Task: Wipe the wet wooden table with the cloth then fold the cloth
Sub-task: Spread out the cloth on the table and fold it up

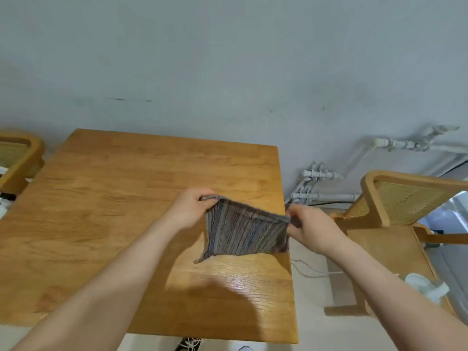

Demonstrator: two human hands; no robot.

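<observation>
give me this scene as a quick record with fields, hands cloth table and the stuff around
table: wooden, glossy sheen near its front right part
cloth: striped, spread out, held up by its two top corners over the table's right side
left hand: pinches the cloth's top left corner
right hand: pinches the top right corner
chair: wood with cane back, right of the table
second chair: at the left edge, partly cut off
stage: fold not finished
</observation>
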